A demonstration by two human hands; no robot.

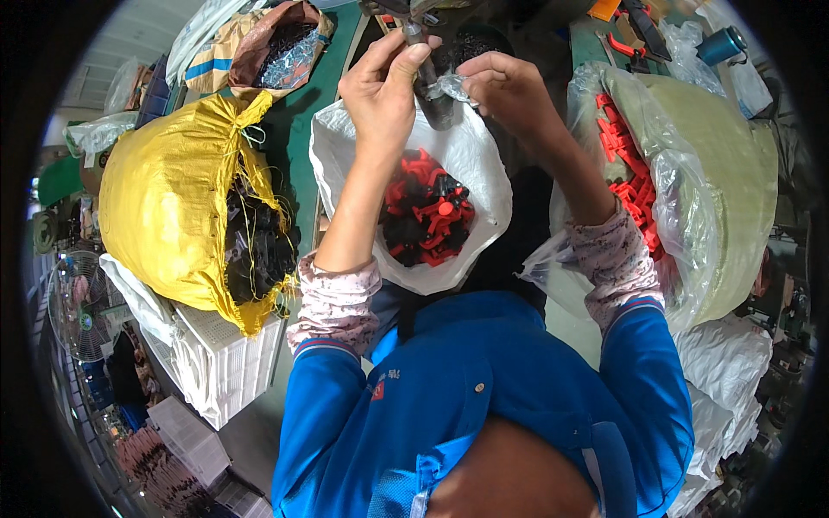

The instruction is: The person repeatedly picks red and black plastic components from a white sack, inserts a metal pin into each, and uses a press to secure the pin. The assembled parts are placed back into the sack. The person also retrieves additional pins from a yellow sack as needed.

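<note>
Both hands are raised at a dark metal machine post (438, 110) at the top middle. My left hand (384, 91) is on its left side, thumb and fingers pinched together near the upper metal rod (414, 34); what they hold, if anything, is hidden. On the other side my right hand (509, 93) has its fingers curled in a pinch beside a crumpled shiny, clear-looking piece (451, 87) at the post; I cannot make out what is between the fingertips. Below the hands, an open white woven bag (488, 173) holds red and black plastic parts (427, 211).
At left a yellow woven sack (164, 198) spills black parts (250, 233) on a white crate (229, 371). A paper sack of screws (289, 56) stands at the back left. On the right, a pale lined sack (725, 190) holds red parts (635, 186); pliers (623, 45) lie behind it.
</note>
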